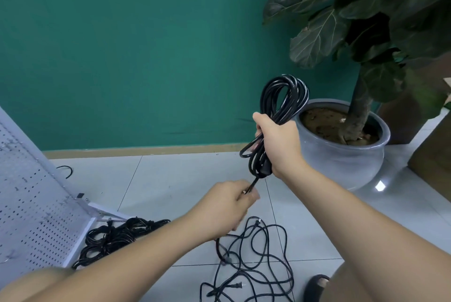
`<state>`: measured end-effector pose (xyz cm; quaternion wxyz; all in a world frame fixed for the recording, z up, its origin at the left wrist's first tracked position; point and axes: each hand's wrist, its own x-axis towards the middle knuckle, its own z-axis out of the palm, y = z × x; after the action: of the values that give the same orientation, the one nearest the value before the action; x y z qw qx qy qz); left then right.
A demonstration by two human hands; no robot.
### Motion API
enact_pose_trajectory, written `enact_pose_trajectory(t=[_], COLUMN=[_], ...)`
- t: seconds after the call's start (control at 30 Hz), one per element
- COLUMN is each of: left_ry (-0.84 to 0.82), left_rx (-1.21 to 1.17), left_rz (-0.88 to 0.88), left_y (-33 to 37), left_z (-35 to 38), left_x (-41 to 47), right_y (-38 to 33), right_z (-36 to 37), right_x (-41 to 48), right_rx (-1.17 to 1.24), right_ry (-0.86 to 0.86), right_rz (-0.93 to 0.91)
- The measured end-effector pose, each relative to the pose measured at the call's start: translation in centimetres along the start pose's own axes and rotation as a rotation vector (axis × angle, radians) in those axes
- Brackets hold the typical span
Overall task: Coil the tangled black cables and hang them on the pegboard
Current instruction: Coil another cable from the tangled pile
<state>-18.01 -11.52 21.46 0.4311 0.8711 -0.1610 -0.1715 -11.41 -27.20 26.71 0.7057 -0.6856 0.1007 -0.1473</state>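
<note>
The right hand [278, 140] grips a coiled black cable [280, 104] at its middle, held up before the green wall. The left hand [227, 206] pinches the cable's loose end just below. More tangled cables [253, 260] lie on the floor beside the pegboard [31, 204].

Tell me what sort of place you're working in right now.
Probably an office or studio corner, with the work done at floor level: glossy tiled floor, teal wall, a big potted plant, and a white pegboard at the left beside piled black cables.
</note>
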Motion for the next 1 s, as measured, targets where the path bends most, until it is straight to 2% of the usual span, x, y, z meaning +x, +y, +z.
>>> enact_pose_trajectory(t=[0.07, 0.13, 0.23, 0.33, 0.43, 0.5, 0.6, 0.67, 0.73, 0.8, 0.9, 1.0], left_ry=[0.013, 0.041, 0.076, 0.142, 0.261, 0.388, 0.59, 0.69, 0.716, 0.686, 0.618, 0.486], left_rx=[0.195, 0.206, -0.078, -0.289, -0.359, -0.374, -0.23, -0.111, -0.056, -0.098, -0.14, -0.191], left_rz=[0.08, 0.1, 0.085, 0.131, 0.237, 0.282, 0.378, 0.447, 0.469, 0.448, 0.395, 0.262], left_y=[0.5, 1.1, 2.5, 3.8, 4.4, 4.4, 3.5, 2.9, 2.8, 2.9, 2.8, 3.3], left_z=[-1.4, -3.3, -6.6, -9.2, -10.6, -11.2, -12.1, -12.8, -12.9, -12.6, -12.0, -11.1], left_x=[-0.6, -1.1, -1.9, -2.4, -2.5, -2.1, -1.1, -0.6, -0.2, 0.1, 0.6, 0.8], right_y=[-0.2, -0.3, 0.2, 0.8, 1.2, 1.4, 1.0, 0.6, 0.7, 0.8, 0.9, 1.3], right_z=[-0.3, -0.9, -0.7, 0.2, 1.4, 2.3, 3.1, 3.5, 3.9, 4.0, 3.7, 3.7], right_x=[0.9, 1.5, 1.4, 0.3, -1.5, -2.8, -4.9, -6.2, -6.9, -7.0, -6.9, -6.7], right_rx=[-0.148, -0.263, -0.443, -0.499, -0.471, -0.456, -0.376, -0.251, -0.069, 0.033, -0.109, -0.261], right_ry=[0.034, 0.001, -0.136, -0.34, -0.55, -0.626, -0.68, -0.665, -0.589, -0.558, -0.639, -0.721], right_rz=[-0.016, -0.03, -0.069, -0.1, -0.064, -0.047, 0.01, 0.182, 0.35, 0.385, 0.257, -0.059])
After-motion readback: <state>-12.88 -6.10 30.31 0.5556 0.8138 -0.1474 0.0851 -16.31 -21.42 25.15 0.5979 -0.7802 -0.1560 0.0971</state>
